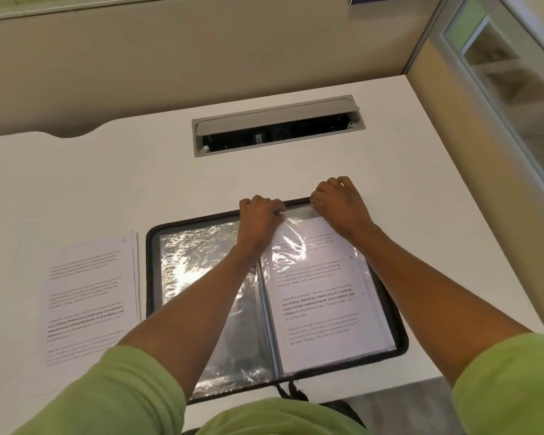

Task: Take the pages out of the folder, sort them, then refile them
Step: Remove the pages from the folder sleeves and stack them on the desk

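Folder, one, black-edged, laid open on white table, glossy crinkled sleeve pinched at top by left hand and right hand, one page stack alongside.

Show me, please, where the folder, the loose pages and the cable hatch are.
folder (151, 277): head view, on its black left border.
loose pages (91, 293): head view, middle of the top sheet.
cable hatch (274, 117): head view, on its grey lid.

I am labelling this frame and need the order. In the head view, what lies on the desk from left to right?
stack of loose pages → empty sleeve → folder spine → filled sleeve showing a printed page. The left hand and right hand overlap the sleeves, so omitted.
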Demonstrator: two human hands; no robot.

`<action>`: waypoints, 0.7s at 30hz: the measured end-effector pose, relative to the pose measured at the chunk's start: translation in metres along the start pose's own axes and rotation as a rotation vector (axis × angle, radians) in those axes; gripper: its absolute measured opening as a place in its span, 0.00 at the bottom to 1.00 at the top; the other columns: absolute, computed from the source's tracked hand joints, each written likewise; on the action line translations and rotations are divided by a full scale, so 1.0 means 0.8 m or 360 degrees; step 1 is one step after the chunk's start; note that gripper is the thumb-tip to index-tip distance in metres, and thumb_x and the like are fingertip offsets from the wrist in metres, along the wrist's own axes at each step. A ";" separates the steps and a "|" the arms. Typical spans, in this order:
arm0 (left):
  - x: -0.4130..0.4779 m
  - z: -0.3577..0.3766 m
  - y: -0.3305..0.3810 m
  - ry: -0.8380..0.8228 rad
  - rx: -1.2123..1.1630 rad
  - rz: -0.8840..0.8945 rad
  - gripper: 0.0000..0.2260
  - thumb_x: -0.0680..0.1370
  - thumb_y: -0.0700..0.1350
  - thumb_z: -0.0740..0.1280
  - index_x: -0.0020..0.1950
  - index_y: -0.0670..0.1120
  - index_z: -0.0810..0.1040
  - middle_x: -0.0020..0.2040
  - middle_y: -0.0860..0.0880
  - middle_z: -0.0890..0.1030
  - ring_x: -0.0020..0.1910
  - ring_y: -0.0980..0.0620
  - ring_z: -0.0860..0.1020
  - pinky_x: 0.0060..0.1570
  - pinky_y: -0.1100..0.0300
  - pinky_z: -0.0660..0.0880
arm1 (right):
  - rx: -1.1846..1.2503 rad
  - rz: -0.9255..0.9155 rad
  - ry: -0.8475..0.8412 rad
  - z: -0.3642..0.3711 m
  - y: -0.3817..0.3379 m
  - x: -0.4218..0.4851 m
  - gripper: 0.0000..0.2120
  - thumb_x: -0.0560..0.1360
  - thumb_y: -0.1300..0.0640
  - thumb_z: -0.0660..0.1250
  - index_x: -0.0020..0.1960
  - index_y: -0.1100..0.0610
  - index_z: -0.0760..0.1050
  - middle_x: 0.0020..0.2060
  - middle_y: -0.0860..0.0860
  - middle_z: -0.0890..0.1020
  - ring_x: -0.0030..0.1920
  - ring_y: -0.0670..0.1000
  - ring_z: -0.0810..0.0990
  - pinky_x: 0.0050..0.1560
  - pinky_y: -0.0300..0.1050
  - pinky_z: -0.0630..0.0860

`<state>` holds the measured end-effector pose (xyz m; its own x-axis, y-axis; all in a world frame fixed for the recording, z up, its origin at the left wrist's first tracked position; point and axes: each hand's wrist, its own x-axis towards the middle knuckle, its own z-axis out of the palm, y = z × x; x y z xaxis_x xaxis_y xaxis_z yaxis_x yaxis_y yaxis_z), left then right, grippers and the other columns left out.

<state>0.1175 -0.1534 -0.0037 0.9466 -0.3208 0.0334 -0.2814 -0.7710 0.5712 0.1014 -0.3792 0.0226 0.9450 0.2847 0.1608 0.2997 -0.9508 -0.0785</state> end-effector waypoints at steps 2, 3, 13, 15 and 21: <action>-0.004 0.001 -0.001 0.0053 0.0032 0.0058 0.02 0.79 0.46 0.73 0.46 0.52 0.84 0.40 0.55 0.82 0.50 0.50 0.76 0.58 0.54 0.59 | 0.0116 0.0013 -0.0053 -0.009 -0.008 0.009 0.05 0.77 0.57 0.69 0.51 0.56 0.82 0.47 0.52 0.82 0.50 0.55 0.79 0.59 0.51 0.72; -0.007 0.001 -0.001 0.0086 0.0039 0.0090 0.02 0.79 0.45 0.73 0.46 0.52 0.84 0.41 0.55 0.83 0.51 0.49 0.77 0.58 0.54 0.60 | 0.0188 0.0000 -0.0087 -0.015 -0.015 0.014 0.06 0.78 0.57 0.68 0.53 0.57 0.82 0.49 0.52 0.82 0.52 0.55 0.78 0.57 0.52 0.73; -0.026 0.007 -0.017 0.0152 0.0065 0.0322 0.10 0.83 0.49 0.62 0.55 0.48 0.82 0.49 0.52 0.84 0.52 0.47 0.76 0.56 0.51 0.63 | 0.0671 0.0114 -0.0992 -0.030 -0.056 0.083 0.07 0.76 0.66 0.69 0.47 0.57 0.85 0.41 0.51 0.85 0.42 0.52 0.81 0.41 0.42 0.74; -0.028 0.005 -0.019 0.0113 0.0068 0.0328 0.13 0.84 0.49 0.58 0.56 0.48 0.81 0.51 0.51 0.84 0.54 0.47 0.76 0.57 0.51 0.63 | 0.0571 0.0123 -0.1121 -0.021 -0.054 0.091 0.08 0.74 0.65 0.72 0.45 0.54 0.86 0.38 0.49 0.85 0.40 0.52 0.82 0.38 0.41 0.74; -0.029 0.006 -0.019 0.0119 0.0040 0.0280 0.08 0.83 0.44 0.62 0.57 0.48 0.80 0.53 0.51 0.84 0.56 0.47 0.76 0.59 0.49 0.64 | 0.0327 0.0100 -0.1368 -0.020 -0.055 0.107 0.05 0.72 0.60 0.73 0.43 0.51 0.86 0.30 0.43 0.82 0.33 0.48 0.79 0.40 0.45 0.80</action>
<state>0.0991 -0.1369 -0.0166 0.8911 -0.4110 0.1923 -0.4467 -0.7204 0.5305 0.1674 -0.3150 0.0557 0.7072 0.3048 -0.6380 0.1836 -0.9505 -0.2507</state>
